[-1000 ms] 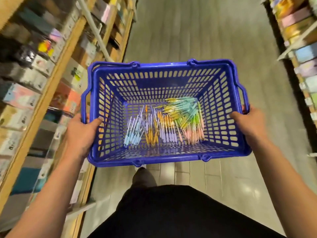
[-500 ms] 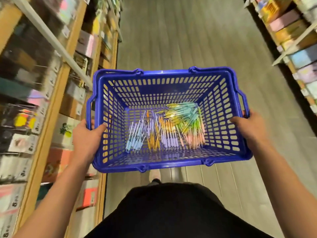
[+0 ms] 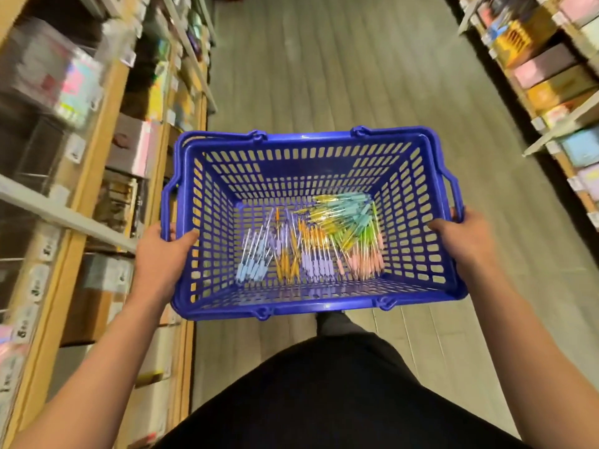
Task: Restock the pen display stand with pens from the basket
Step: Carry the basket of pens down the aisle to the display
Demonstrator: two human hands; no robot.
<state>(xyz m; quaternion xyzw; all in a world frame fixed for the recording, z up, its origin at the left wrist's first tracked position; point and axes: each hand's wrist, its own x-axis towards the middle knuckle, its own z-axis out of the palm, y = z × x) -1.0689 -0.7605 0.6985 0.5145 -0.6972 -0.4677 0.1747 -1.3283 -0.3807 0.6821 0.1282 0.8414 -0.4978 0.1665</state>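
Blurred shelves (image 3: 81, 202) are seen at nine o'clock beside a grey floor (image 3: 324, 76), over which a blue basket (image 3: 308, 137) is gripped by the left hand (image 3: 158, 257) at nine o'clock and the right hand (image 3: 463, 241) at three (thumbs hooked inside), with perhaps several dozen pastel pens (image 3: 311, 241) heaped on its bottom.

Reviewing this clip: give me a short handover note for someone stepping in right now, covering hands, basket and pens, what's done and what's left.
Left hand grips the left rim of the blue basket; right hand grips the right rim.
The basket is held out in front of the body, in an aisle between shelves.
The pens lie loose on the basket floor, roughly grouped by colour.
No pen display stand is in view.
Done: nothing stocked that this view shows.
Left: reach the stand, then move the pens onto it.
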